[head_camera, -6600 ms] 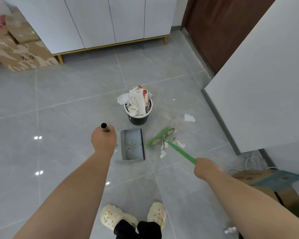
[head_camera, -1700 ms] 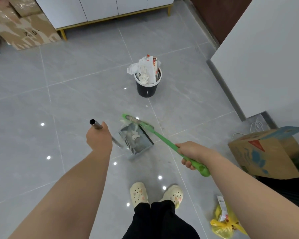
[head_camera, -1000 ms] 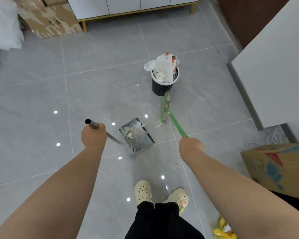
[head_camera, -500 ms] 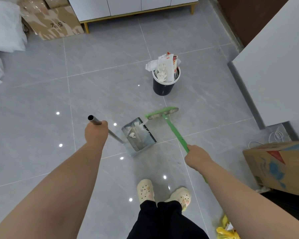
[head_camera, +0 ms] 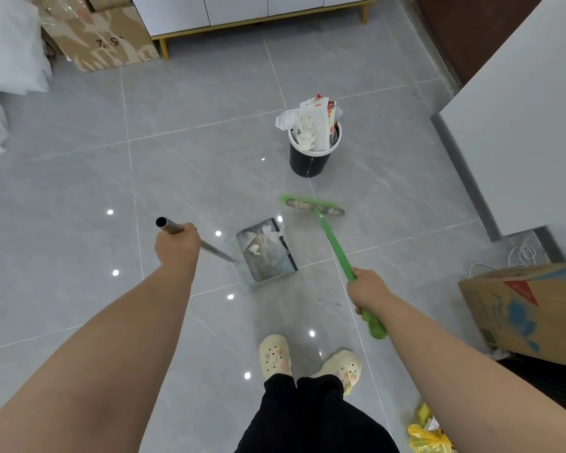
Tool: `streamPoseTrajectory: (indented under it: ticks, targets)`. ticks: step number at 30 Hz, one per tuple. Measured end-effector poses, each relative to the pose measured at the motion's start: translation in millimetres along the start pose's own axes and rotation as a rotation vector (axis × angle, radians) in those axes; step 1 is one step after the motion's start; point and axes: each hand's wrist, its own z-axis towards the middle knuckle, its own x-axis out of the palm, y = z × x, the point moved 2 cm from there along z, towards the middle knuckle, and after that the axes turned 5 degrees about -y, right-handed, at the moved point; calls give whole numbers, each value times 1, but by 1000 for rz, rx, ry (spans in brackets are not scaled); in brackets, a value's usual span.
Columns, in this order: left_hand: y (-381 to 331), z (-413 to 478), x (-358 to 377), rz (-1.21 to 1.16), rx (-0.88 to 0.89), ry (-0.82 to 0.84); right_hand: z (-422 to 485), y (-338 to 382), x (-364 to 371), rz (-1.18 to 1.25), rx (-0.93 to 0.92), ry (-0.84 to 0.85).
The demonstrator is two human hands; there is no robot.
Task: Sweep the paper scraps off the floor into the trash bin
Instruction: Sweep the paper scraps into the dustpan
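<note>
My left hand (head_camera: 176, 246) grips the metal pole of a grey dustpan (head_camera: 266, 254) that rests on the floor with white paper scraps (head_camera: 255, 249) inside it. My right hand (head_camera: 370, 291) holds the green broom (head_camera: 335, 245) by its handle; the broom head (head_camera: 312, 206) lies on the tiles just right of and beyond the pan. A black trash bin (head_camera: 310, 161) with a white rim stands farther off, heaped with paper and packaging.
A white wall (head_camera: 520, 125) and its grey baseboard run along the right. A printed cardboard box (head_camera: 530, 308) sits at right, a yellow bag (head_camera: 428, 436) by my feet. Cardboard boxes (head_camera: 98, 37) and white sacks (head_camera: 7, 53) stand far left, cabinets behind.
The broom head has swung from the pan's mouth to the right of it. The dustpan stays on the floor, still holding scraps.
</note>
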Motion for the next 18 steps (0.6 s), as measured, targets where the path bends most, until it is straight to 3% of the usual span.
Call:
streamPoseTrajectory:
  ticks: [9, 14, 18]
  targets:
    - [-12, -9, 11, 128, 62, 38, -21, 23, -13, 530, 312, 423]
    - [-14, -9, 12, 94, 27, 50, -38, 36, -13, 412, 158, 313]
    - [-16, -10, 15, -27, -33, 34, -38, 54, -8, 417, 200, 226]
